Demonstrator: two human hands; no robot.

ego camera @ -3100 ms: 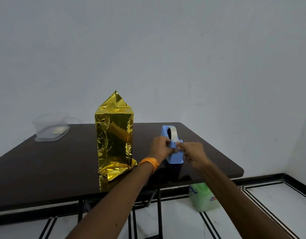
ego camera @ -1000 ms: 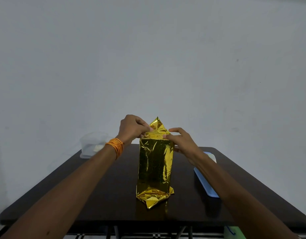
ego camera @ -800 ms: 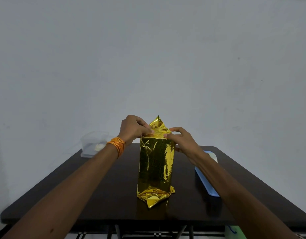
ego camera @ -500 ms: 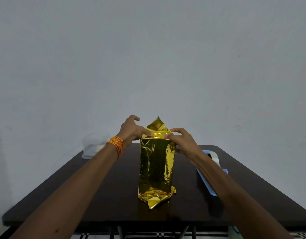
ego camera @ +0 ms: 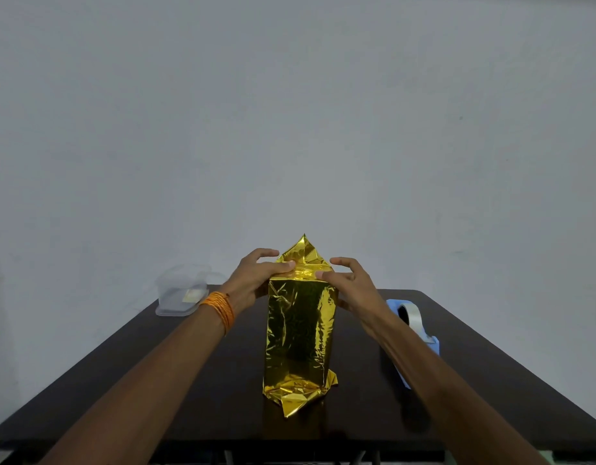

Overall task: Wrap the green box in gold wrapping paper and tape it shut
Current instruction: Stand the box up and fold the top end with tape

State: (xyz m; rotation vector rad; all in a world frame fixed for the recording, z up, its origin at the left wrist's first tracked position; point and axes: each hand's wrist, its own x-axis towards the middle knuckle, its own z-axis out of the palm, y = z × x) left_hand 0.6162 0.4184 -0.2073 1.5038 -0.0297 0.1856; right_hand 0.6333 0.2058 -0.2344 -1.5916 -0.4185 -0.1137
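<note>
A tall box wrapped in gold paper (ego camera: 300,333) stands upright in the middle of the dark table (ego camera: 196,391); no green shows. A pointed gold flap sticks up at its top and a crumpled flap spreads at its base. My left hand (ego camera: 254,280), with orange threads at the wrist, presses its thumb on the top front edge, fingers spread. My right hand (ego camera: 348,283) presses its thumb on the same edge from the right, fingers loosely extended. A blue tape dispenser (ego camera: 412,327) with a white roll lies on the table to the right, partly behind my right forearm.
A clear plastic container (ego camera: 181,292) sits at the table's far left corner against the plain wall. Bare tabletop lies to either side of the box and in front of it. The table's front edge runs just below my forearms.
Earlier both hands were at the tape dispenser; they then moved to the box top. In the last second the fingers of both hands have lifted and spread while the thumbs stay on the top edge.
</note>
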